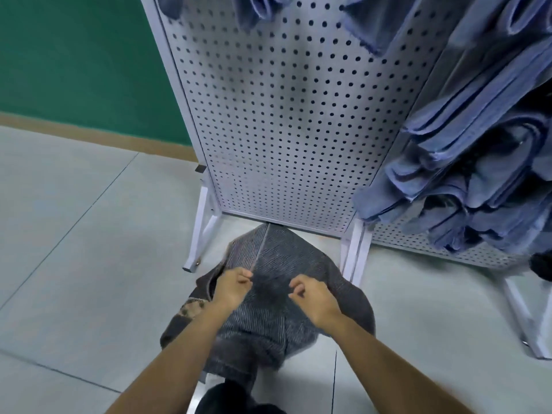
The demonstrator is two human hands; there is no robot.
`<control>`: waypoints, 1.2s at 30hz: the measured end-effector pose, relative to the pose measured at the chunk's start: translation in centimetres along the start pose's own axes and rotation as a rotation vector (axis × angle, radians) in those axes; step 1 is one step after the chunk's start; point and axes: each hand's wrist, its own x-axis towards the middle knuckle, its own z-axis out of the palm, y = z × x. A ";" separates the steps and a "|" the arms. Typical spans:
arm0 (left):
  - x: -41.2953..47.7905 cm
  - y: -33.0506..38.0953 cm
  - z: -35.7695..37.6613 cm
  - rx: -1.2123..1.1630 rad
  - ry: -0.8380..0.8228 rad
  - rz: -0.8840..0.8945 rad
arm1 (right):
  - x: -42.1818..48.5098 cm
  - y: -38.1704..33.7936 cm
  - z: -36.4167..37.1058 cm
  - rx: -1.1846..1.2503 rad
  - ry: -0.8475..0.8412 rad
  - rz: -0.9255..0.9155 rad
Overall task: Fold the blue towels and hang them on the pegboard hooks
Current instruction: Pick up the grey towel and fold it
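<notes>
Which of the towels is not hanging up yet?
The dark ribbed towel pinched by the left hand and right hand, low before the pegboard; the lighter blue towels all hang.

1. The centre pegboard panel (283,115) stands upright on the floor (74,234), with the wall (74,55) behind it to the left.
2. A second pegboard panel (397,237) meets it on the right, at an angle.
3. Hanging towels (478,150) crowd the second panel, one above another; more folded towels (254,7) hang along the top of the centre panel.
4. A spread towel (277,318) sits before the foot of the centre panel, its far corner reaching the panel's lower edge.
5. The left hand (233,286) and right hand (313,300) are on the spread towel, side by side and apart, fingers pinching it.
6. One stand leg (203,234) is left of the spread towel, another stand leg (355,252) right of it.
</notes>
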 end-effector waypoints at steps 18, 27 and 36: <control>0.5 4.8 3.5 -0.334 -0.166 0.010 | 3.5 1.4 1.0 -0.081 0.058 -0.034; -5.5 13.9 -3.2 -0.427 -0.149 0.224 | -1.8 -4.1 -8.9 0.033 0.321 -0.278; -15.6 22.7 -5.3 -0.159 -0.252 0.483 | -14.6 -12.3 -23.1 -0.032 0.461 -0.475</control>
